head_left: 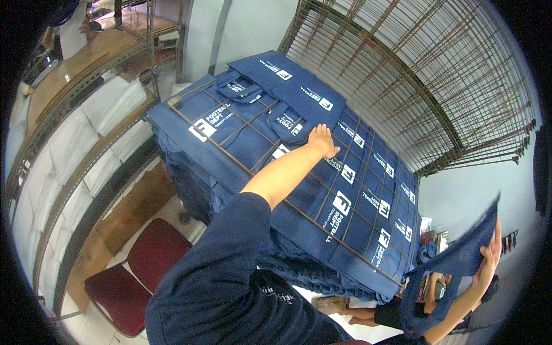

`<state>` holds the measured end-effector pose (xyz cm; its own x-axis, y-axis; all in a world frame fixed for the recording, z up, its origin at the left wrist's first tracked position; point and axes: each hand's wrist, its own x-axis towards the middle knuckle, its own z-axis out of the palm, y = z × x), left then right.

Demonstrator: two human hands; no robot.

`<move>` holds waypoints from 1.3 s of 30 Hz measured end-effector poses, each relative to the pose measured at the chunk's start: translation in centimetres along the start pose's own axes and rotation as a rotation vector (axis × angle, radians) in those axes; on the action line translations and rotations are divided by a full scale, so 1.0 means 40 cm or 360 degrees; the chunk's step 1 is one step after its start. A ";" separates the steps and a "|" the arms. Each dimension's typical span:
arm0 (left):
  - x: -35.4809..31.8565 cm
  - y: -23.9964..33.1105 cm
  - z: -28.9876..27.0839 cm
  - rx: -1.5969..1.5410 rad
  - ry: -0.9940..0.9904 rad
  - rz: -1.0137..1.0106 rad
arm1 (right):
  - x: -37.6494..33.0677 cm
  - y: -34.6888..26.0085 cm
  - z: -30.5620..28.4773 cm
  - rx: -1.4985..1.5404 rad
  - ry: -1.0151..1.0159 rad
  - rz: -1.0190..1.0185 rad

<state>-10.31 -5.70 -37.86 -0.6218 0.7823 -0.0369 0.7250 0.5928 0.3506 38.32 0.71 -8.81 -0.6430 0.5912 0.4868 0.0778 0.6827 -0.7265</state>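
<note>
Clearly, your right hand (489,256) has its fingers closed on the edge of one navy fabric bag (463,256), held up just beside the right end of the printed navy stack (184,129); your left hand (323,142) lies over that stack, fingers nearly straight, gripping nothing visible. Expect the bag to be light, limp and hardly fragile, best taken by a flat edge. Count one wire grid (173,101) on the stack and one burgundy chair (161,253); the overlapping stacked pieces defy counting.
</note>
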 end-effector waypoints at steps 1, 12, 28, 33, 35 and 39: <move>-0.001 -0.001 0.000 -0.0029 0.0015 0.0011 | 0.024 -0.043 0.059 -0.0041 -0.0153 -0.0032; -0.238 -0.272 -0.303 -0.0010 0.1203 0.0551 | 0.242 -0.235 0.380 -0.0205 -0.0984 -0.0435; -1.228 -0.854 0.466 -0.0286 0.1932 -0.1470 | 0.400 0.585 0.826 0.1194 0.0002 0.0697; -1.435 -0.690 0.882 -0.0925 0.0553 -0.1948 | 0.475 0.762 0.861 0.0790 0.0009 0.0945; -1.512 -0.645 1.011 -0.1116 0.0085 -0.2008 | 0.491 0.715 0.872 0.0762 0.0000 0.0984; -1.601 -0.722 1.202 -0.1144 -0.0124 -0.1974 | 0.486 0.709 0.853 0.0421 0.0008 0.1026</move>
<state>22.80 -63.72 -90.60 -0.6956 -0.1363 -0.7054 -0.5821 0.6824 0.4422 2.01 16.92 -36.49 -0.5273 0.8459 -0.0795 0.2543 0.0679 -0.9647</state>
